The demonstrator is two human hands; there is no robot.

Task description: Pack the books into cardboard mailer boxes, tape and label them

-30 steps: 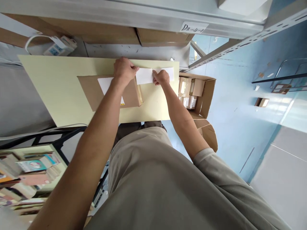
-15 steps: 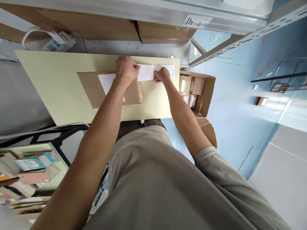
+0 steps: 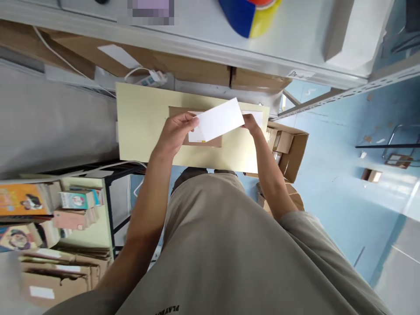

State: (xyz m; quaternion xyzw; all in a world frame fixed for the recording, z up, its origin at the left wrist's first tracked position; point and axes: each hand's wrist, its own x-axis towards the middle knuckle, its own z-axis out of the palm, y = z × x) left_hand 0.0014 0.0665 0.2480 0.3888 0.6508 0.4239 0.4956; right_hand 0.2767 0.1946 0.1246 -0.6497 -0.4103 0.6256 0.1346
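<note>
A blank white paper slip [image 3: 219, 120] is raised at a tilt above the pale yellow tabletop [image 3: 141, 127]. My left hand [image 3: 179, 129] pinches its left end between thumb and fingers. At the slip's lower right corner, the curled fingers of my right hand [image 3: 251, 122] are closed on white paper; their tips are partly hidden. Under the slip lies a flat brown cardboard parcel [image 3: 215, 142] bearing a white label [image 3: 193, 137] with a small yellow mark. Another white paper [image 3: 257, 117] lies on the table behind my right hand.
A metal shelf [image 3: 197, 48] crosses above the table's far side, holding a blue and yellow roll [image 3: 244, 19]. An open carton [image 3: 297, 153] with small boxes stands right. Books [image 3: 77, 199] and cardboard folders [image 3: 62, 275] are at lower left. A power strip [image 3: 152, 78] sits behind the table.
My left hand has lifted the white slip off the table, tilting it over the parcel. My right hand stays near its right end. The view has shifted, showing more of the shelf and books.
</note>
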